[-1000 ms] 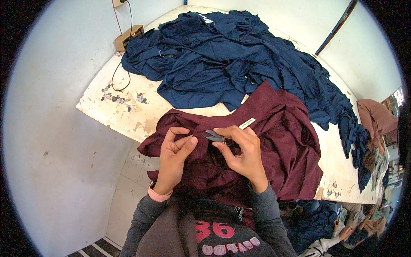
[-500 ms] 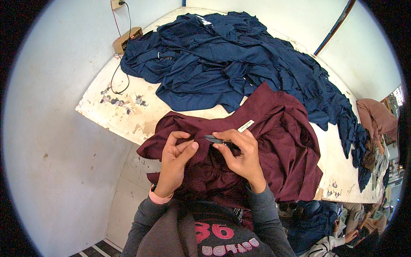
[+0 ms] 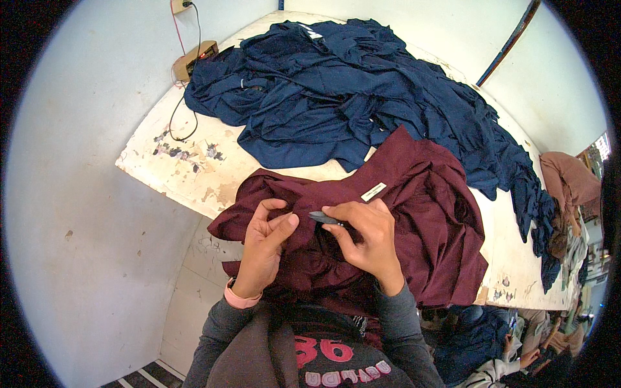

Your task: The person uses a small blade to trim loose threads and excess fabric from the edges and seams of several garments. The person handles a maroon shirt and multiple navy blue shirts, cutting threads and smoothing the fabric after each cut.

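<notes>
The left hand (image 3: 264, 236) and the right hand (image 3: 369, 242) were both over the maroon cloth (image 3: 433, 226). The left thumb and pointing finger were bent close, with a little gap showing; I could not tell if they held a thread. The right thumb and fingers were pinched around something small.

The big pale table (image 3: 226, 139) was under the maroon cloth and showed past its left side. A huge heap of blue cloth (image 3: 362, 90) lay just beyond the maroon cloth. The maroon cloth was bunched up at the near edge. A brown box (image 3: 196, 59) sat beyond it, off to the left. The dark snips (image 3: 323, 217) were in the right hand, above the maroon cloth, pointing left. A white tag (image 3: 374, 192) lay on the maroon cloth, just past the right hand.

A moment before, the blades were apart. Now they looked squeezed together, and little else had moved. That seemed like the closing part of a snip.
</notes>
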`<move>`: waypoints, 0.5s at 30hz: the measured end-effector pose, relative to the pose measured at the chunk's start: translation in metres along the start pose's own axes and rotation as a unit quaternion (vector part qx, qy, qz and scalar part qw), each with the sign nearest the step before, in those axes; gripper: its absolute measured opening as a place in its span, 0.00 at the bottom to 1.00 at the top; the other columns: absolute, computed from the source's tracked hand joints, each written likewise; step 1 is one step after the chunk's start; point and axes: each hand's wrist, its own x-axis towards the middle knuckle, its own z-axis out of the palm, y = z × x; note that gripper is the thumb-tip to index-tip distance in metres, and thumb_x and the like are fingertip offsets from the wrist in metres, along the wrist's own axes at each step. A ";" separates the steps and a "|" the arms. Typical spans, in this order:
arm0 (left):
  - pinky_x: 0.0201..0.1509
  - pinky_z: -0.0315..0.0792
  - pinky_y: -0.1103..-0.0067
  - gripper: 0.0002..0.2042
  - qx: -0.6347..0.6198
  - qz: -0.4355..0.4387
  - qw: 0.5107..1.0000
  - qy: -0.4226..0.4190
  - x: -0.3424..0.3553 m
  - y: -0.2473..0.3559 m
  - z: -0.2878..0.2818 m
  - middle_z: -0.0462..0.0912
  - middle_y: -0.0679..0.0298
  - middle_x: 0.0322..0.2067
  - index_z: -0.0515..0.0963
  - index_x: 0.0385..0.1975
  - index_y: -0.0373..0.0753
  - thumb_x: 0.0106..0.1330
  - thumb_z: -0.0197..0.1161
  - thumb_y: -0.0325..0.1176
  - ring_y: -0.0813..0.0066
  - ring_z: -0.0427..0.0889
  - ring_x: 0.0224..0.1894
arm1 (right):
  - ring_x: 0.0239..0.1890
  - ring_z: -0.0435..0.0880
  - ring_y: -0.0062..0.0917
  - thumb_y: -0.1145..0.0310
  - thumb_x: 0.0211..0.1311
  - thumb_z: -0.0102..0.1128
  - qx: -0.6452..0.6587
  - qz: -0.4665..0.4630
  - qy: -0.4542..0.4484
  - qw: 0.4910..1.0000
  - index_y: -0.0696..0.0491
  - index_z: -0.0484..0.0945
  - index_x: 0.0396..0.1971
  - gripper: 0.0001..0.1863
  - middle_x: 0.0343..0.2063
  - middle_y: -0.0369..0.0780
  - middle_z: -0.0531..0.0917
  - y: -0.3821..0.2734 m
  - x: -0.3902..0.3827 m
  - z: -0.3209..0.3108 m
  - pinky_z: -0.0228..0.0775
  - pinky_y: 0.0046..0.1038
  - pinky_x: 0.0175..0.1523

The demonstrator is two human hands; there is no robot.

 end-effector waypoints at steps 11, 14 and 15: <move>0.46 0.76 0.85 0.17 -0.001 0.002 1.000 0.017 -0.001 0.007 0.007 0.88 0.61 0.41 0.68 0.56 0.39 0.72 0.64 0.24 0.83 0.84 0.40 | 0.35 0.86 0.24 0.71 0.55 0.74 0.112 0.069 0.005 0.991 0.55 0.85 0.36 0.10 0.35 0.38 0.89 0.005 0.003 0.002 0.68 0.24 0.44; 0.48 0.76 0.84 0.17 0.063 0.004 0.998 -0.028 0.001 0.017 0.011 0.88 0.61 0.42 0.67 0.56 0.39 0.72 0.65 0.24 0.82 0.84 0.42 | 0.51 0.82 0.23 0.66 0.55 0.75 0.312 0.160 -0.054 0.935 0.58 0.75 0.59 0.32 0.54 0.42 0.83 0.021 0.025 -0.008 0.73 0.22 0.52; 0.49 0.76 0.84 0.17 0.087 0.004 0.995 -0.052 0.003 0.021 0.012 0.88 0.60 0.42 0.67 0.56 0.39 0.72 0.65 0.24 0.82 0.84 0.43 | 0.54 0.81 0.23 0.66 0.54 0.76 0.402 0.176 -0.090 0.894 0.57 0.70 0.64 0.38 0.59 0.44 0.80 0.024 0.037 -0.008 0.72 0.23 0.55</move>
